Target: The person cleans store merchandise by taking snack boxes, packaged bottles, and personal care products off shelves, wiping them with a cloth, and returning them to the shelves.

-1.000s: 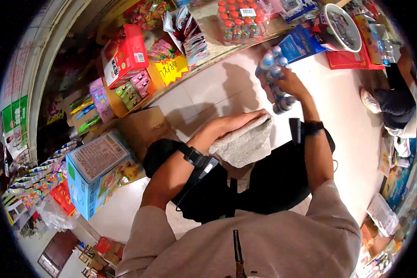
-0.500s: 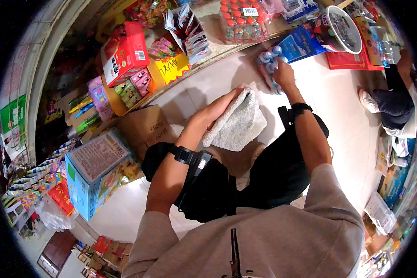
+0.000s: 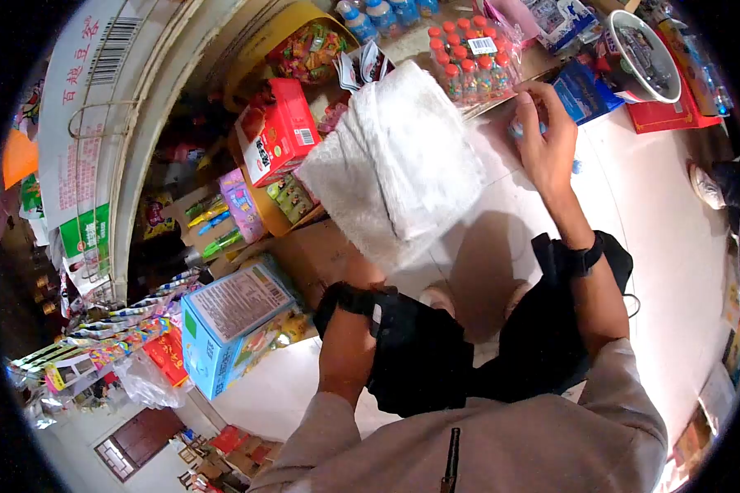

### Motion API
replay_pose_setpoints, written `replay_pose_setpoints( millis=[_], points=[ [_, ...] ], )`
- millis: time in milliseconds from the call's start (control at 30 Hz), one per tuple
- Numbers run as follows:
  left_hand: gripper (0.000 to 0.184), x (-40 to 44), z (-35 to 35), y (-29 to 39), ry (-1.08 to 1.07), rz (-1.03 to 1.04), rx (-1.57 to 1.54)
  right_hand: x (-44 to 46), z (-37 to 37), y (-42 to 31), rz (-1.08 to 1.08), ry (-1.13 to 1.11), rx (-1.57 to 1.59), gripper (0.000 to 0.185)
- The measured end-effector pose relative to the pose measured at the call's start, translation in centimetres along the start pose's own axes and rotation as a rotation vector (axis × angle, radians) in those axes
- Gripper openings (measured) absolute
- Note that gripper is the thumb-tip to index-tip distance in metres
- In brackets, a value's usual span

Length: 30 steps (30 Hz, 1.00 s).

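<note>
Right hand point(image 3: 548, 141), fingers apart, near red-capped bottles point(image 3: 471, 62); left hand point(image 3: 364, 269) under pale cloth point(image 3: 411, 160), grip impossible to tell; broad support suits it.

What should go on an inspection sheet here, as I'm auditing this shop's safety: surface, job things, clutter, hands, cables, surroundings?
Surface: pale tiled floor, partly in shadow.
Job things: grey-white cloth, raised over the left grip; blue-and-white item, mostly hidden behind the right grip.
Clutter: red-capped bottle pack, red box and light-blue box beside the work.
Grips: left mostly hidden by the cloth; right with fingers bent, hold on the item unclear.
Cables: thin dark loop beside the right knee, possibly a cable.
Surroundings: another person's shoe near the right edge.
</note>
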<state>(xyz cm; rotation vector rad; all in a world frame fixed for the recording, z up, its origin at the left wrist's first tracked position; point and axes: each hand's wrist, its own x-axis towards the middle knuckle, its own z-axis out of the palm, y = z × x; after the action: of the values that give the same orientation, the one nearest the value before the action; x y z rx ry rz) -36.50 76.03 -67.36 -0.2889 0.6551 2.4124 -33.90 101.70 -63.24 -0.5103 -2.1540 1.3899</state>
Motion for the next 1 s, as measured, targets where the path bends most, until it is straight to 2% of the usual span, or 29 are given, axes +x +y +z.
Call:
replay_pose_setpoints(
  millis=[33,100,167,233,367,433,500,633,733,833,867,933,1000],
  points=[
    [0.064,0.2,0.0,0.1,0.004,0.009,0.001,-0.7,0.5,-0.8,0.000,-0.007,-0.002,0.017],
    [0.064,0.9,0.0,0.2,0.002,0.012,0.009,-2.2,1.4,-2.5,-0.183,-0.072,0.202,0.018],
    [0.064,1.5,0.1,0.1,-0.008,0.005,0.018,-3.6,1.5,-5.9,-0.305,-0.412,0.227,0.021],
    [0.065,1.9,0.3,-0.5,-0.005,0.005,0.026,-5.5,3.0,-6.9,-0.304,-0.508,0.152,0.027],
    [0.066,2.2,0.8,-1.5,-0.012,0.000,0.036,-6.4,4.4,-6.3,-0.304,-0.414,-0.148,0.039],
    [0.066,2.3,0.8,-1.8,-0.024,0.004,0.027,-5.7,4.3,-5.8,-0.287,-0.369,-0.151,0.041],
    [0.067,2.3,0.7,-1.8,-0.041,0.004,0.007,-4.8,3.9,-4.8,-0.194,-0.397,-0.106,0.037],
    [0.068,1.8,0.2,-1.6,-0.108,0.040,-0.040,-2.6,2.4,-2.9,0.141,-0.348,0.095,0.027],
    [0.068,1.4,0.3,-1.8,-0.146,0.065,-0.066,-1.7,1.9,-0.9,0.178,-0.389,0.135,0.027],
    [0.073,1.9,0.6,-2.1,0.079,0.006,0.009,-1.2,1.8,-0.8,0.177,-0.421,0.230,0.023],
    [0.073,1.9,0.7,-2.2,0.082,0.002,0.010,-1.0,1.6,-0.9,0.235,-0.471,0.211,0.024],
    [0.072,1.8,0.8,-2.2,-0.055,-0.128,-0.116,-0.8,1.4,-1.2,0.298,-0.517,0.192,0.026],
    [0.074,2.0,1.0,-2.2,-0.110,-0.137,-0.144,-0.6,1.5,-0.9,0.315,-0.552,0.155,0.028]
  ],
)
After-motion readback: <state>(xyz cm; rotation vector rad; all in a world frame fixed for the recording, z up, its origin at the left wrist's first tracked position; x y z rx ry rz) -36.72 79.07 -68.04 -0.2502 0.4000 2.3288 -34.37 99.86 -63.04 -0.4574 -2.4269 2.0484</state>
